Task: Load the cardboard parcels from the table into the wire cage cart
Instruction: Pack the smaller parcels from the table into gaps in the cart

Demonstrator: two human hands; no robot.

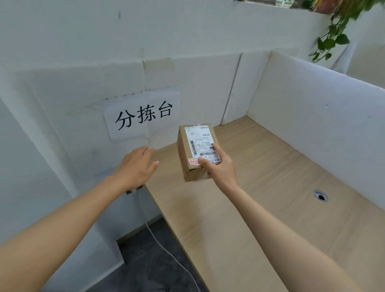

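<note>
The right hand [219, 168] grips the cardboard parcel [192, 143] by its near end, above the surface [273, 192] close to its left edge. The left hand [136, 165], fingers relaxed and holding nothing, hovers just off that edge. White partitions [319, 117] wall the surface's far and right sides.

A paper sign [142, 119] printed with three black characters is stuck to the white partition wall [77, 54], below a patch of what looks like tape [158, 70]. Green plant leaves [331, 42] trail down at the upper right. A thin white cable [168, 252] runs across the dark floor [147, 277].
</note>
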